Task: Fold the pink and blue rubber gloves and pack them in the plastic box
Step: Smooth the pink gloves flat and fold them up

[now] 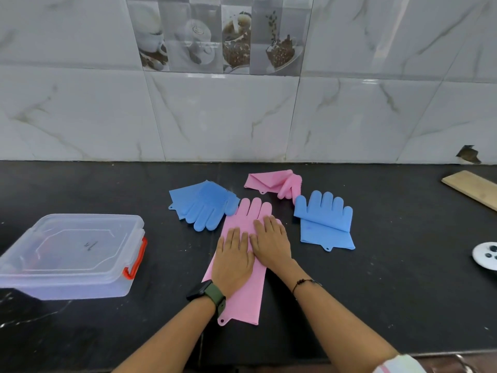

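pink glove (243,265) number one lies flat and unfolded on the dark counter (376,292), fingers toward the tiled wall (242,117), cuff toward the person. both hands press on it side by side with straight, flat fingers, gripping nothing: the left hand (233,262), with a green-strapped watch (208,294) at the wrist, covers the glove's middle, and the right hand (271,242), with a dark bead bracelet (304,283), lies over the palm part. a folded blue glove (203,204) with bristles showing rests just beside the pink fingertips on the left. a second blue glove (324,220), folded over, sits to the right, apart from the hands. a folded pink glove (274,182) lies farther back near the wall. the plastic box (72,254), lid on, red latch (135,262) at its side, stands well to the left. a wooden board (470,188) and a white round object (486,255) sit at the far right edge.
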